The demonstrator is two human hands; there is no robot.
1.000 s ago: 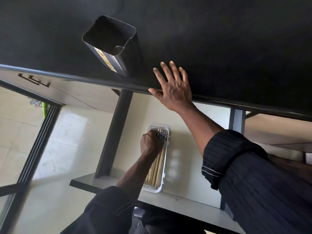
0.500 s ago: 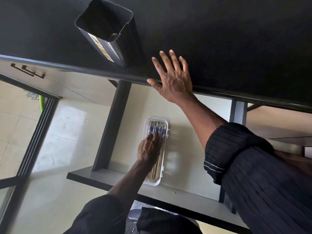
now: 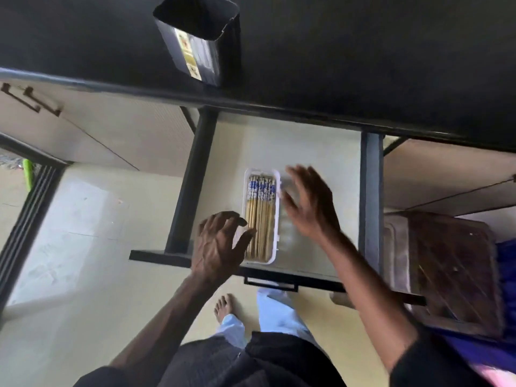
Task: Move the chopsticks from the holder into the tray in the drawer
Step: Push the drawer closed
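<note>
Several wooden chopsticks with blue-and-white patterned tops lie side by side in a white tray on the floor of the open drawer. The dark square holder stands on the black countertop above and looks empty. My left hand hovers at the tray's near left corner, fingers spread, holding nothing. To the right of the tray, my right hand is blurred, with open fingers and nothing in it.
The black countertop overhangs the drawer's back. A drawer handle sits at the front edge. A brown wooden chair stands to the right. My bare foot is on the pale floor below.
My right hand has left the countertop edge and dropped beside the tray. My left hand has lifted off the chopsticks and pulled back toward the tray's near end.
</note>
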